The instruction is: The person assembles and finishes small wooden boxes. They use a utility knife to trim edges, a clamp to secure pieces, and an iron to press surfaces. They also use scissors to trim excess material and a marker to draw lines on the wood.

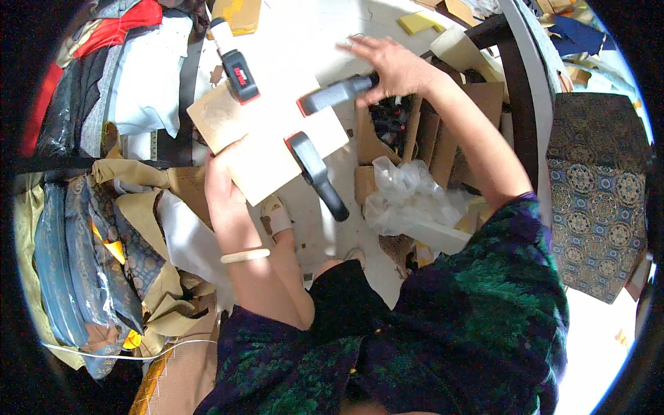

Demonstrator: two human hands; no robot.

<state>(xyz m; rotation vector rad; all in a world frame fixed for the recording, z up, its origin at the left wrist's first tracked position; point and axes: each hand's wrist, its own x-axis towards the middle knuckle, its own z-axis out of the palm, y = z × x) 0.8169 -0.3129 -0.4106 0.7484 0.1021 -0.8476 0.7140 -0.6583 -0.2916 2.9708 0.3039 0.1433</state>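
My left hand (223, 178) is closed on the near left edge of a pale, flat board piece (266, 169), its fingers partly hidden underneath. Three black clamps with red jaw tips sit around the board: an upper left clamp (241, 77), a right clamp (339, 95) and a lower right clamp (317, 174). Glare washes out the middle, so how the layers join cannot be made out. My right hand (394, 68) is open with its fingers spread at the outer end of the right clamp, the thumb side close to or touching its handle.
Folded fabrics and bagged clothes (149, 83) fill shelves on the left. Right of the board stand cardboard boxes (456, 131) with dark items, and a crumpled clear plastic bag (408, 197). A patterned dark panel (595, 200) stands at far right. A yellow pad (418, 23) lies beyond.
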